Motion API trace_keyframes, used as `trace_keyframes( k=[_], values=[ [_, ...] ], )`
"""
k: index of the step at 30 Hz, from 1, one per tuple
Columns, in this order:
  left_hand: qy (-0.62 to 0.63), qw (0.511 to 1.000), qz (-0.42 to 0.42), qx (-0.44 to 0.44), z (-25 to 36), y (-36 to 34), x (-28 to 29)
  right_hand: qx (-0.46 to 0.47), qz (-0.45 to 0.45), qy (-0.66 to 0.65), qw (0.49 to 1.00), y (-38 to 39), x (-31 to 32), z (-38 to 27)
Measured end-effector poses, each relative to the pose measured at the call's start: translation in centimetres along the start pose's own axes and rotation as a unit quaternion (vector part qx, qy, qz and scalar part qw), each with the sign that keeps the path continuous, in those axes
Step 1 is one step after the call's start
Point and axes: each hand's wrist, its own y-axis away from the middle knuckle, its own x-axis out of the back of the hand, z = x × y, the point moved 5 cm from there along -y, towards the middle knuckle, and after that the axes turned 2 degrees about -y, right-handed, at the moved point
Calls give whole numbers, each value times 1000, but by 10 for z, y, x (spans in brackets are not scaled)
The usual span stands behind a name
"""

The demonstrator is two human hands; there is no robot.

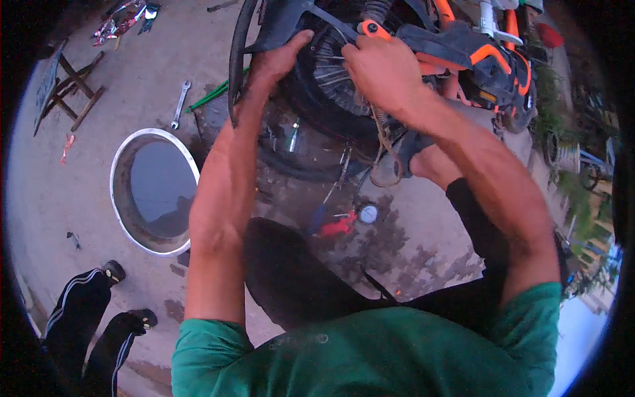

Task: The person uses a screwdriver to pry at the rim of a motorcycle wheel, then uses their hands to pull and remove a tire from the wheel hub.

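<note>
Left hand clamped on black tyre; right hand fingers closed around orange-handled tool at spoked wheel.

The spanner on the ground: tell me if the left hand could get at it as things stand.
Probably not directly: the left hand is gripping the black tyre, and the spanner lies apart on open ground, unobstructed.

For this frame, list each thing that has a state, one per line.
left hand: gripping the black tyre rim
right hand: closed on an orange-handled tool at the wheel
motorcycle wheel: tyre partly pulled off
round basin: on the ground, holding water
wrench: lying flat on the ground, untouched
pressure gauge: lying on wet ground
</note>
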Motion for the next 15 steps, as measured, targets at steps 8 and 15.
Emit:
trace_keyframes(
  k=[8, 15],
  values=[
    [25, 998, 8, 57, 3, 4, 4, -33, -288, -47, 956, 68, 137, 65],
    [27, 994, 12, 103, 20, 17, -7, -115, -494, -196, 839, 141, 82, 127]
  ],
)
